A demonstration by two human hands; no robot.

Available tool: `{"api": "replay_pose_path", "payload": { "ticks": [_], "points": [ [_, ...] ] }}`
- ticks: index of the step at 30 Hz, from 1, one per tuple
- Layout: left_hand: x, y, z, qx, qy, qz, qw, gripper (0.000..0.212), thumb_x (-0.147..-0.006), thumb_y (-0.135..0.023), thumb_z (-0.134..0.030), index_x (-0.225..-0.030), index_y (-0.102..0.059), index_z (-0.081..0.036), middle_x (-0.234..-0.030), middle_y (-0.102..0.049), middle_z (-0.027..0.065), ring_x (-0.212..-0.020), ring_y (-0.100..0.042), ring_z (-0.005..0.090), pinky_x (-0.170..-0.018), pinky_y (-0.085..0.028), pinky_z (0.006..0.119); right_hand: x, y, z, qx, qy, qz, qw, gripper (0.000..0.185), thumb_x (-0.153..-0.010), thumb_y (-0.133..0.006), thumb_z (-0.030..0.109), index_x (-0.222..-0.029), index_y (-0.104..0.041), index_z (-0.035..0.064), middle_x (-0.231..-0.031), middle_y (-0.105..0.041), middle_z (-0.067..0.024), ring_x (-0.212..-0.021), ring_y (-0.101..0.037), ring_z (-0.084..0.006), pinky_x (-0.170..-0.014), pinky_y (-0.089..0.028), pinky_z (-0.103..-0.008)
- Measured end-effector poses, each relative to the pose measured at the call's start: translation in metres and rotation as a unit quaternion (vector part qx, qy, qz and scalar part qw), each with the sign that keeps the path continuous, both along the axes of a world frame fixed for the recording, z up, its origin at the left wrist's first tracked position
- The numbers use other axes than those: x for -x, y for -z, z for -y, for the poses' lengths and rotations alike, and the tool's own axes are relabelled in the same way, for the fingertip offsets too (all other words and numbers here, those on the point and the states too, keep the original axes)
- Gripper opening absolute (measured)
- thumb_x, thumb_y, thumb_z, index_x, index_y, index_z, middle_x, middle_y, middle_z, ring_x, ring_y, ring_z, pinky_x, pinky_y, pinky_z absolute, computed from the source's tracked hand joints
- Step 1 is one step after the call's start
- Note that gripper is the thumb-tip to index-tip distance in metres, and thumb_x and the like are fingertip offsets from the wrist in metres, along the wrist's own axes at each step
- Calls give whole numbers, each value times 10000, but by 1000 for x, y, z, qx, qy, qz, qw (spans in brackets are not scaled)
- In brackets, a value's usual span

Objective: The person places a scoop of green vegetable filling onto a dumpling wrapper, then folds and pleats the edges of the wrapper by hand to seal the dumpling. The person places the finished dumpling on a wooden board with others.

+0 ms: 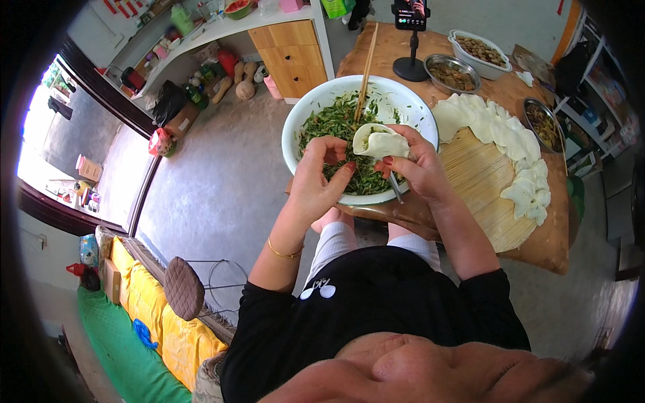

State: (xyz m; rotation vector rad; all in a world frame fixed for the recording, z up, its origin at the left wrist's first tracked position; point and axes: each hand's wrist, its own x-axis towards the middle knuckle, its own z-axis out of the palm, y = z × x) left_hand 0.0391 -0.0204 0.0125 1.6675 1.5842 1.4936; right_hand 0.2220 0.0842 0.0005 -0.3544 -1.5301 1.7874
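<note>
My right hand (421, 163) holds a folded, partly closed dumpling (381, 142) above a white enamel basin (295, 126). Green filling shows at the dumpling's left end. My left hand (325, 171) is just left of the dumpling, fingers curled and apart, with nothing held in it. Chopped green filling (327, 118) lies in the basin, and wooden chopsticks (367, 70) stand in it, leaning on the far rim. A metal utensil handle (395, 187) rests over the near rim, below my right hand. Flat dough wrappers (504, 131) overlap in an arc on a round slatted mat (473, 176).
A phone (411, 15) on a black stand (410, 69) is at the table's far side. Near it are a steel bowl (471, 86) and a white dish (496, 72) of food. Another metal dish (534, 108) sits by the right edge. The covered table (544, 249) has rounded corners.
</note>
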Motion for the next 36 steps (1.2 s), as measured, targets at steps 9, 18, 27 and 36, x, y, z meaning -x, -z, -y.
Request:
{"api": "replay_pose_path", "payload": {
  "ticks": [9, 18, 27, 36],
  "points": [
    [-12, 0, -10, -36, 8, -23, 999, 301, -785, -670, -39, -1042, -519, 7, -833, -530, 84, -755, -520, 176, -695, -461, 288, 0, -1, 1, -7, -14, 2, 1000, 451, -849, -585, -12, -1283, -469, 20, -1095, -610, -85, -854, -634, -132, -701, -520, -241],
    [-16, -6, -7, -36, -53, -67, 996, 220, -804, -678, -100, -892, -498, -8, -743, -520, 100, -660, -527, 200, -577, -440, 315, 0, 1, 1, -7, -11, 3, 1000, 439, -854, -566, -19, -1282, -470, 19, -1112, -602, -80, -860, -630, -125, -706, -515, -232],
    [-18, -12, -11, -62, -44, -195, 978, 156, -843, -617, -115, -802, -499, -22, -720, -540, 165, -671, -561, 342, -588, -445, 421, 0, -3, 2, -40, -21, 47, 998, 460, -847, -556, -21, -1294, -471, 38, -1078, -608, -62, -855, -611, -94, -713, -509, -224],
    [-17, -11, -15, -96, -23, -259, 961, 67, -847, -568, -62, -828, -518, -22, -773, -553, 172, -717, -566, 367, -625, -454, 450, 0, -2, 3, -19, -20, 34, 999, 471, -839, -555, -34, -1298, -459, 10, -1057, -609, -67, -834, -616, -100, -695, -510, -225]
  ]
}}
